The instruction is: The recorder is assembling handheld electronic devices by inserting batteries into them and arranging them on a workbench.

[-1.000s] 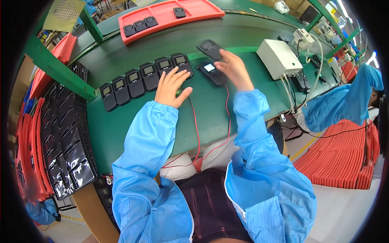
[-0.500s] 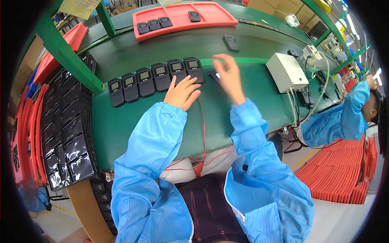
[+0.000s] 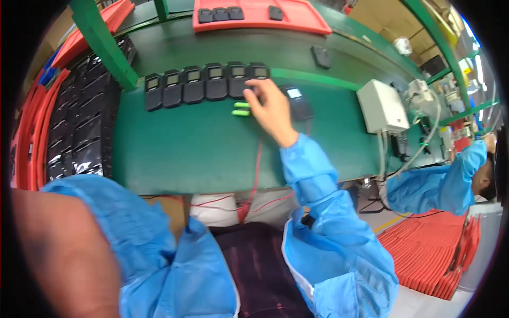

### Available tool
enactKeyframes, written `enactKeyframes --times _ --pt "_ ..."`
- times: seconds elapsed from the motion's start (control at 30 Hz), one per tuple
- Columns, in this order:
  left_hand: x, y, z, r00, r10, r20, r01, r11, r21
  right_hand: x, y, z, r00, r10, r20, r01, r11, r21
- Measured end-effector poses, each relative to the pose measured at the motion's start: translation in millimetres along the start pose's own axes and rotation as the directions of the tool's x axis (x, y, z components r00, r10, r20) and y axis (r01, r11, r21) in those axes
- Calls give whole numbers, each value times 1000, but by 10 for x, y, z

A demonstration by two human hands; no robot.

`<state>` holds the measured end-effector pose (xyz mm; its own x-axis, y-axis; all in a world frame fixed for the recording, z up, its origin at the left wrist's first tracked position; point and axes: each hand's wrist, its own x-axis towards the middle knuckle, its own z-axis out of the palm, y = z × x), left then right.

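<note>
Row of handsets: six black handsets (image 3: 204,84) with small screens lie side by side on the green tabletop (image 3: 185,148), one more than a second ago.
Right hand: the right hand (image 3: 271,108) reaches over the right end of the row, fingers (image 3: 253,96) spread and resting on the sixth handset; they clamp nothing that can be seen.
Single handset: one black handset with lit screen (image 3: 297,100) lies just right of the hand, near the row's end; earlier it sat further right under the hand.
Green pieces: two small green bars (image 3: 241,109) lie on the tabletop just below the row, touching the hand's thumb side.
Left hand: out of view; only the blue left sleeve (image 3: 132,233) shows at the lower left, whereas half a second ago the left hand lay at the row.
Red tray: one red tray (image 3: 297,13) at the far edge carries four dark handsets.
Stray piece: one dark handset (image 3: 321,56) lies alone beyond the row.
White box: one white box (image 3: 382,106) stands at the right.
</note>
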<state>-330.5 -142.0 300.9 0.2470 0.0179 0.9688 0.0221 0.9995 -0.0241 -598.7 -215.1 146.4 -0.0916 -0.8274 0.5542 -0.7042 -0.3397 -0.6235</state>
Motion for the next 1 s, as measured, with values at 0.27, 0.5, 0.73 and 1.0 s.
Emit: enactKeyframes --times 0.27,0.5,0.73,1.0 --pt "-52 -10 3 999 36 2 -36 999 4 -80 -2 70 993 118 22 -119 991 55" --pt "83 -117 -49 991 129 30 -130 990 50 -90 -42 10 971 224 82 -231 968 96" --pt "173 -275 -163 986 158 59 -159 987 18 -117 -138 -6 946 315 72 -321 943 88" --pt "155 -396 -38 983 178 44 -176 984 -28 -66 -78 -57 946 322 43 -325 943 75"
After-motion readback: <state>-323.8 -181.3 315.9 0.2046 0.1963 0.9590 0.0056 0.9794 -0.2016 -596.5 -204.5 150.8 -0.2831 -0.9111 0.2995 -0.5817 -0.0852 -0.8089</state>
